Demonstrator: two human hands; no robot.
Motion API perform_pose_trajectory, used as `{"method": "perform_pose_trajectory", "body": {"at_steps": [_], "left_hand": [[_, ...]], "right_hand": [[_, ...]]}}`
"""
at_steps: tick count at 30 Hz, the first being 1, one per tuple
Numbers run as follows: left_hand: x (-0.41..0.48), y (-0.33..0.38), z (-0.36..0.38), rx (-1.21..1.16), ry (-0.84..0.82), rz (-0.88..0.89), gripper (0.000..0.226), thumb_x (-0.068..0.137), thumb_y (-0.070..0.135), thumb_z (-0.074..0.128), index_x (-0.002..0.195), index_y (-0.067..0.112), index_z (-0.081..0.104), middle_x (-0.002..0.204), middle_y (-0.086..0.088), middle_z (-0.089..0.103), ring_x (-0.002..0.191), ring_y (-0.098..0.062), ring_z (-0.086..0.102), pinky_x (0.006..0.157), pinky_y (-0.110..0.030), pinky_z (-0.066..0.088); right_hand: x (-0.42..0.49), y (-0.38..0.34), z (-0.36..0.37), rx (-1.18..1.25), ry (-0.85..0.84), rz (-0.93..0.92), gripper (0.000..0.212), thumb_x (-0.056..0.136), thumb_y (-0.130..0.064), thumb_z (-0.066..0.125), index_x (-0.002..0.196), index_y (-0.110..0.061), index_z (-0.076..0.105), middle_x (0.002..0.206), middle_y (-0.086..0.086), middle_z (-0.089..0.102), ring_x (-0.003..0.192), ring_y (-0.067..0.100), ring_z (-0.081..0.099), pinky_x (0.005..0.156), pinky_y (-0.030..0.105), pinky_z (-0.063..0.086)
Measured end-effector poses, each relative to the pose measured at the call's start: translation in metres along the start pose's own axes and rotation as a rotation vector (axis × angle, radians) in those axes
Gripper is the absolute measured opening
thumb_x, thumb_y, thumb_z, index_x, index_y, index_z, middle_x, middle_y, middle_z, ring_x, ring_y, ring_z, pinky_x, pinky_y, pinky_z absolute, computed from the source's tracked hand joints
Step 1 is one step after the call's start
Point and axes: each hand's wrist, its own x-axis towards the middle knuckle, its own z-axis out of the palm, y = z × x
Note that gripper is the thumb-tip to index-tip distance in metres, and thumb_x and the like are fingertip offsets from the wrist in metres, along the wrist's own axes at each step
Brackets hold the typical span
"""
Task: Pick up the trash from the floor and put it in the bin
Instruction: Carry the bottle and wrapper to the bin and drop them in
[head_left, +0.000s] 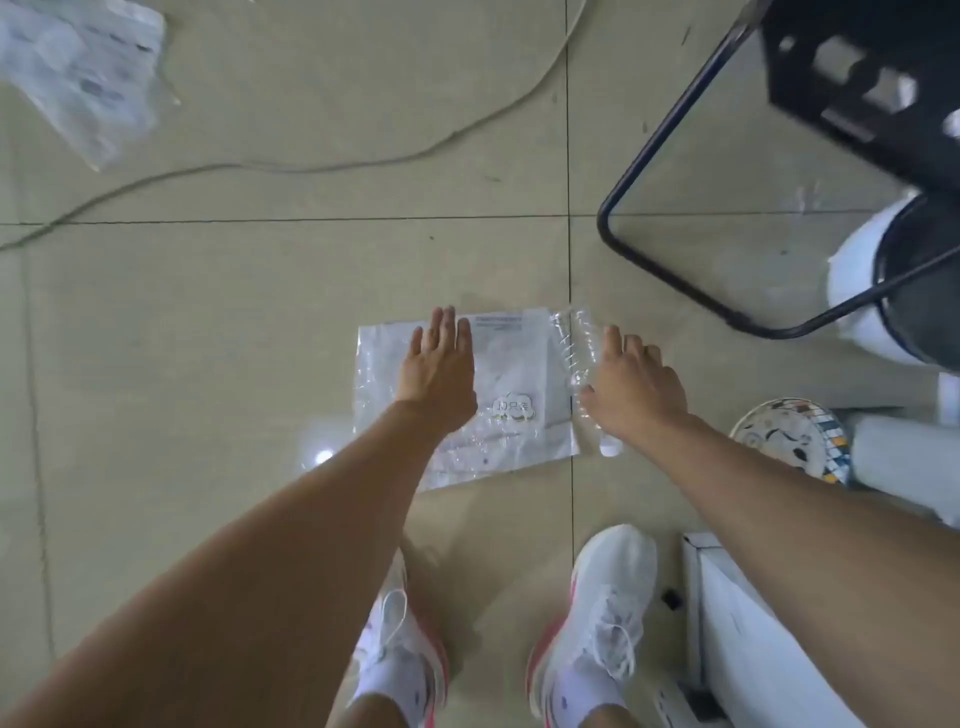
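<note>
A plastic bag (511, 379) lies on the floor (234, 338), a bottle (581, 343) along its right edge, bin (854, 254) farther right

Two hands show: the left hand (441, 364) and the right hand (636, 384). Two clear plastic bags lie on the floor (234, 322): the near bag (514, 384) and the far bag (78, 67) (blurred). One clear bottle (582, 343). One cable (311, 166). Two white shoes: the left shoe (400, 639) and the right shoe (602, 597). One black chair frame (649, 140). One white bin (852, 291). One patterned plate (795, 436).

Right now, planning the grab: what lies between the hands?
Head view: bag and bottle lie between left hand and right hand.
</note>
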Motion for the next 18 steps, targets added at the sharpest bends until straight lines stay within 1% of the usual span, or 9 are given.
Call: {"method": "perform_pose_trajectory", "body": {"at_steps": [2,3,5,7,8,11,13,16,18], "left_hand": [[0.026,-0.01,0.013,0.007,0.054,-0.036,0.086,0.095,0.019,0.058,0.162,0.002,0.005,0.171,-0.019,-0.006,0.159,-0.033,-0.009,0.129,-0.047,0.007],[0.039,-0.017,0.021,0.008,0.09,-0.054,0.089,0.093,0.023,0.064,0.161,0.002,0.01,0.17,-0.02,0.001,0.159,-0.033,-0.004,0.129,-0.047,0.011],[0.054,-0.026,0.032,0.017,0.141,-0.049,0.096,0.084,0.039,0.077,0.156,0.005,0.023,0.162,-0.018,0.024,0.154,-0.034,0.018,0.124,-0.046,0.025],[0.063,-0.03,0.042,0.044,0.195,-0.049,0.098,0.073,0.051,0.085,0.146,0.009,0.036,0.144,-0.013,0.04,0.135,-0.032,0.042,0.112,-0.044,0.039],[0.067,-0.031,0.044,0.034,0.217,-0.057,0.096,0.069,0.055,0.086,0.14,0.01,0.041,0.136,-0.012,0.044,0.125,-0.032,0.047,0.106,-0.044,0.042],[0.074,-0.032,0.043,0.021,0.213,-0.091,0.086,0.066,0.059,0.086,0.128,0.012,0.05,0.126,-0.01,0.048,0.113,-0.031,0.051,0.095,-0.043,0.042],[0.073,-0.032,0.037,0.011,0.214,-0.112,0.064,0.075,0.05,0.082,0.12,0.012,0.057,0.124,-0.01,0.048,0.112,-0.031,0.05,0.094,-0.042,0.041],[0.061,-0.033,0.018,-0.159,0.24,-0.187,0.02,0.088,0.018,0.065,0.107,0.011,0.062,0.118,-0.01,0.052,0.106,-0.032,0.052,0.089,-0.039,0.039],[0.045,-0.036,-0.004,-0.28,0.198,-0.221,0.019,0.088,0.004,0.052,0.104,0.01,0.06,0.11,-0.011,0.058,0.092,-0.032,0.053,0.08,-0.036,0.036]], "right_hand": [[0.02,0.003,0.022,0.05,0.007,0.064,0.07,0.093,-0.039,0.063,0.148,-0.011,0.03,0.138,0.012,0.049,0.128,0.036,0.046,0.091,0.045,0.043],[0.028,0.005,0.035,0.059,0.007,0.086,0.071,0.093,-0.041,0.064,0.147,-0.011,0.03,0.137,0.012,0.049,0.127,0.036,0.047,0.09,0.045,0.043],[0.04,0.006,0.055,0.071,-0.014,0.107,0.071,0.09,-0.043,0.067,0.143,-0.01,0.032,0.134,0.012,0.051,0.124,0.036,0.05,0.082,0.043,0.042],[0.049,0.006,0.069,0.109,0.01,0.109,0.068,0.087,-0.042,0.071,0.135,-0.01,0.035,0.13,0.012,0.053,0.12,0.036,0.053,0.073,0.04,0.04],[0.051,0.004,0.071,0.121,0.026,0.103,0.066,0.086,-0.041,0.073,0.131,-0.01,0.037,0.128,0.011,0.054,0.117,0.036,0.055,0.07,0.039,0.039],[0.057,0.0,0.074,0.138,0.06,0.089,0.06,0.085,-0.039,0.074,0.125,-0.009,0.041,0.124,0.012,0.057,0.112,0.037,0.059,0.069,0.039,0.039],[0.057,-0.004,0.067,0.14,0.065,0.072,0.06,0.084,-0.038,0.074,0.125,-0.009,0.041,0.124,0.012,0.058,0.111,0.037,0.06,0.069,0.039,0.039],[0.051,-0.012,0.042,0.143,0.074,0.04,0.061,0.082,-0.04,0.073,0.124,-0.01,0.041,0.122,0.01,0.059,0.109,0.036,0.06,0.069,0.038,0.039],[0.04,-0.022,0.015,0.15,0.085,0.006,0.063,0.081,-0.043,0.073,0.124,-0.01,0.041,0.12,0.009,0.059,0.107,0.035,0.06,0.068,0.038,0.04]]}}
